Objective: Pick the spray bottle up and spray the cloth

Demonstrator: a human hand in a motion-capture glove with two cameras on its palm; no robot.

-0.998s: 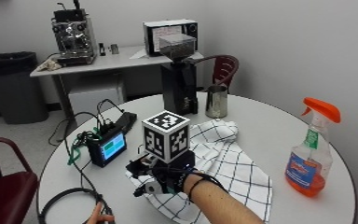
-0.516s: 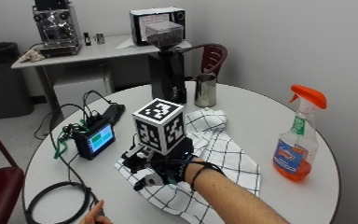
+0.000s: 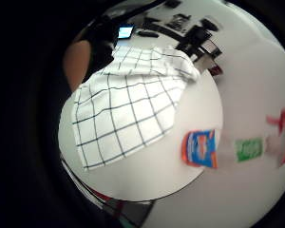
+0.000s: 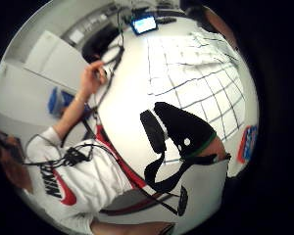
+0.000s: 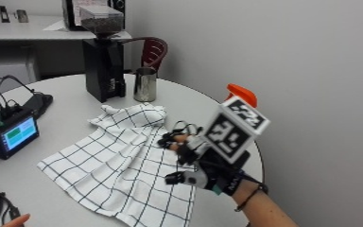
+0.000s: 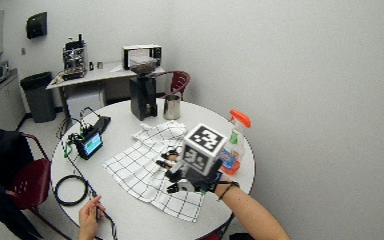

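Observation:
A white cloth (image 5: 125,161) with a dark grid lies spread on the round white table (image 5: 62,94). The spray bottle (image 6: 233,145), clear with orange liquid and an orange trigger (image 5: 241,94), stands upright at the table's right edge, just beyond the cloth. My gloved right hand (image 5: 197,163) hovers above the cloth's right edge, between cloth and bottle, fingers relaxed and holding nothing. In the outside view most of the bottle is hidden behind the hand. The little finger side palm view shows the cloth (image 3: 128,104) and the bottle (image 3: 228,149) side by side on the table.
A black coffee grinder (image 5: 103,61) and a steel pitcher (image 5: 145,84) stand at the table's back. A small screen device (image 5: 8,135) with cables sits at the left. The person's bare left hand (image 6: 89,217) rests near a coiled cable (image 6: 69,187) at the front edge.
The outside camera has swung to the right. My hand has lifted off the middle of the cloth and moved toward its right edge, closer to the spray bottle.

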